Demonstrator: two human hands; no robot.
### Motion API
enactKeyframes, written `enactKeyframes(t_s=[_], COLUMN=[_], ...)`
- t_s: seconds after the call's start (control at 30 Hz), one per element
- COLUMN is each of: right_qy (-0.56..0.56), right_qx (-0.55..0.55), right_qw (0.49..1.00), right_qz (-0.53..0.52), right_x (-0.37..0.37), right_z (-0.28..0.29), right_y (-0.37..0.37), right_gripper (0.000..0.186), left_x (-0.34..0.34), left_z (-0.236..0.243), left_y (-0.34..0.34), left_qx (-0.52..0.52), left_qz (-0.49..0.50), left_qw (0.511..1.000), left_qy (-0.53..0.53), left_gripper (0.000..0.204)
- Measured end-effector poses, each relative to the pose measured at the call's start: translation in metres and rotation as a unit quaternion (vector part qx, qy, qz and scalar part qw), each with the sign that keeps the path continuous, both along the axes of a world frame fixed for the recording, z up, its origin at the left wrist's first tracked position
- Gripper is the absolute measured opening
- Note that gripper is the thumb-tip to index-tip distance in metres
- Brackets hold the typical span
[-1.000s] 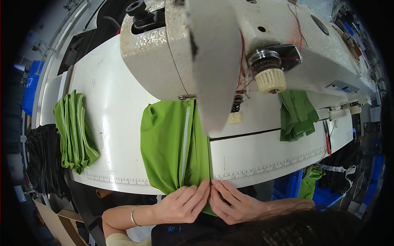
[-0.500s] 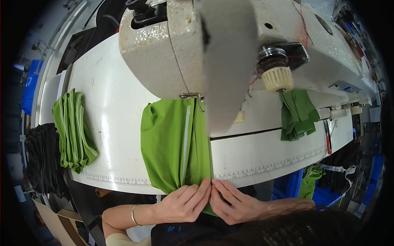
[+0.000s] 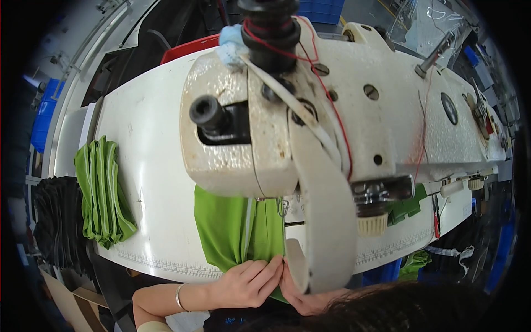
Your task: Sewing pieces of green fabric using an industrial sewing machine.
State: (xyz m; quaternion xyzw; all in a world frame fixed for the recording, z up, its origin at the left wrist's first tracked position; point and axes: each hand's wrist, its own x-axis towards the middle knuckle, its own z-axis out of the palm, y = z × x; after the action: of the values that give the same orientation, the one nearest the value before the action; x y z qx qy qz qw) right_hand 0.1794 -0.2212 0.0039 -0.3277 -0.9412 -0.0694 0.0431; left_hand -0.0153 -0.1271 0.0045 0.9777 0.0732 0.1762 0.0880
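A green fabric piece [image 3: 232, 232] with a pale stripe down it lies on the white sewing table, its far end under the head of a white sewing machine [image 3: 238, 166]. My left hand [image 3: 243, 285] pinches the near right edge of the fabric at the table's front edge, fingers closed. Right beside it my right hand [image 3: 301, 296] is closed on the same edge, fingertips touching or nearly touching the left ones. A pale curved band [image 3: 326, 221] on the machine hides part of the right hand. The needle area is mostly hidden behind the machine head.
At the left lie a stack of green striped pieces [image 3: 105, 193] and a black fabric pile [image 3: 61, 227]. Dark green pieces [image 3: 406, 209] and red-handled scissors or a similar tool [image 3: 436, 216] lie at the right. A red tray [image 3: 188, 48] stands behind the table.
The view has shifted, so the machine head appears lower and more of its top shows. The curved band now covers part of my right hand. Both hands keep hold of the fabric edge.
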Motion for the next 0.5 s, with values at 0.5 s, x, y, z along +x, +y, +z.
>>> enactKeyframes(t_s=[0.5], right_qy=[0.291], right_qx=[-0.051], right_qw=[0.955], right_qz=[-0.02], right_x=[0.02], right_z=[-0.019], right_y=[0.101], right_gripper=[0.026], left_x=[0.013], left_z=[-0.006], left_y=[0.076], left_qx=[-0.068], left_qz=[0.103], left_qw=[0.992], left_qy=[-0.028], left_gripper=[0.03])
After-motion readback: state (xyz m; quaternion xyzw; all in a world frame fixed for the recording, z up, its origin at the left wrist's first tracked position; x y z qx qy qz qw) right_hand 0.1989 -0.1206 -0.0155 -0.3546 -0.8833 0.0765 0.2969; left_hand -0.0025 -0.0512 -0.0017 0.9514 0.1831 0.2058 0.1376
